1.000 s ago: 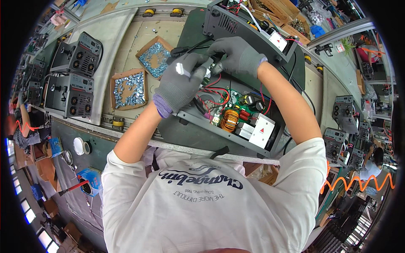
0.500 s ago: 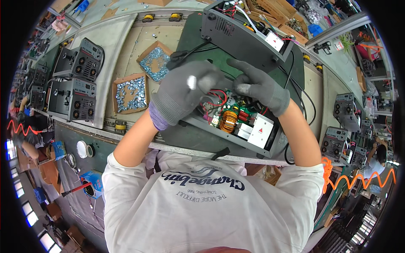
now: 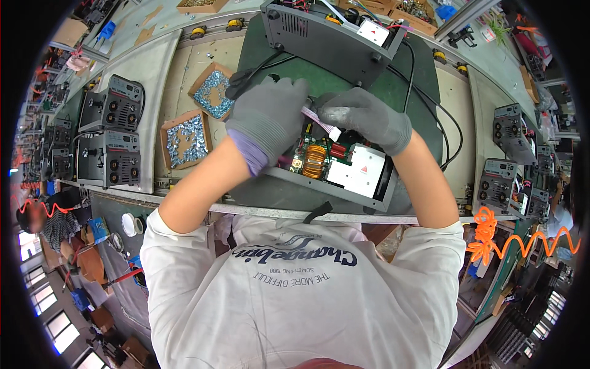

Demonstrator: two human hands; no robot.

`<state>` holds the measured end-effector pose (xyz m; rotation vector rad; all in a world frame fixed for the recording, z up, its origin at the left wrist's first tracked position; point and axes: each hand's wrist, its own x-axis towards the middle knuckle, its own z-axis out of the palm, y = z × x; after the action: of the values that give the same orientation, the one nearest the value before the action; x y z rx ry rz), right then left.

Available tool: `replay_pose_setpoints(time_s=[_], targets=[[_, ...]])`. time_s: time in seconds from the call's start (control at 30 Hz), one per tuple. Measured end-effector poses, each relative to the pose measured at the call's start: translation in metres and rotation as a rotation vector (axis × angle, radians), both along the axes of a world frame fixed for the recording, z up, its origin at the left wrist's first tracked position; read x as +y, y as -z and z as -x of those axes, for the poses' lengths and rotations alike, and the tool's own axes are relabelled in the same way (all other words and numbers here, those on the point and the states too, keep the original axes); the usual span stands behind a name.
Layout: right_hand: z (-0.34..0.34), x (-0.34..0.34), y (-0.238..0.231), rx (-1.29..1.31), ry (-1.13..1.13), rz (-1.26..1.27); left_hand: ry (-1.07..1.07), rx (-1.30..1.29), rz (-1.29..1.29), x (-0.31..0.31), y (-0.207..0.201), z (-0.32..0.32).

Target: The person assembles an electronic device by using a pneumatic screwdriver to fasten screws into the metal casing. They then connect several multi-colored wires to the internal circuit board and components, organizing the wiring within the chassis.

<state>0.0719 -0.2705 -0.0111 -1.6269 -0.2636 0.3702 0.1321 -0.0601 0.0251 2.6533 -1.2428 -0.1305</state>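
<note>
My left hand (image 3: pixel 270 114), in a grey glove with a purple cuff, is closed, its fingertips hidden. Beside its fingers a bundle of pink and white wires (image 3: pixel 314 118) comes out, ending in a white plug (image 3: pixel 334 133). My right hand (image 3: pixel 369 120), also gloved, is curled close by, thumb pointing left along the wires; what its fingers hold is hidden. Both hands are above an open dark metal casing (image 3: pixel 332 192). In it are a circuit board, a copper-wound coil (image 3: pixel 314 161), red parts (image 3: pixel 338 150) and a white box (image 3: pixel 359 171) with a warning label.
Another open casing (image 3: pixel 326 43) stands beyond, with black cables (image 3: pixel 424 92) beside it. Two cardboard trays (image 3: pixel 165 144) of small metal parts lie at left. Finished-looking machines (image 3: pixel 114 154) stand on both sides. A coiled orange hose (image 3: pixel 485 237) hangs at right.
The pink and white wires with the white plug have come into sight between my hands. My left hand has turned and closed; my right index finger, stretched out before, is now curled in.
</note>
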Motion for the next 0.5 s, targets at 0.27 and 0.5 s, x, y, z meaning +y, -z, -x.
replay_pose_setpoints(time_s=[0.27, 0.5], targets=[[-0.001, -0.010, -0.003, -0.026, -0.084, 0.087, 0.263, 0.475, 0.232, 0.043, 0.005, -0.062], [0.000, -0.003, -0.023, -0.025, -0.079, 0.347, 0.434, -0.176, 0.341, 0.024, 0.020, -0.047]])
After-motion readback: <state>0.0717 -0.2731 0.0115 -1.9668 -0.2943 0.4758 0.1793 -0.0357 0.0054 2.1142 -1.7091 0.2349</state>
